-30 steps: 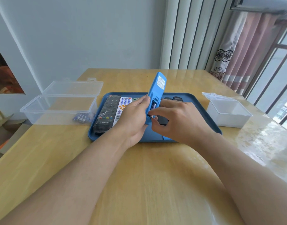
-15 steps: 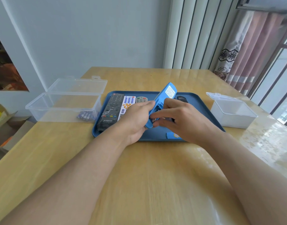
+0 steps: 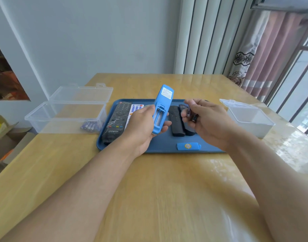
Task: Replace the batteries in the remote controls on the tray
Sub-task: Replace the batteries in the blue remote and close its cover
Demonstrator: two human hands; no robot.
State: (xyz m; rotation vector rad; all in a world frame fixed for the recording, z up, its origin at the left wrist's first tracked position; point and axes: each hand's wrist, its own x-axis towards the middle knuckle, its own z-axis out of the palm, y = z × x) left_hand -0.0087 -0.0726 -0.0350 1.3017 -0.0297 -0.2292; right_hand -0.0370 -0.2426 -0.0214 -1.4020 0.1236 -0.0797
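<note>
Batteries (image 3: 191, 114) now out of blue remote (image 3: 161, 109), in right hand (image 3: 206, 119).

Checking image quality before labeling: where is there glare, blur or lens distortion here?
Head view: window glare washes the table at right; the right hand and its batteries look slightly motion-blurred; wide-angle distortion bends the wall edges and stretches the forearms.

Home room, floral curtain (image 3: 243, 67), wooden table (image 3: 158, 189), barred window (image 3: 299, 70)
</note>
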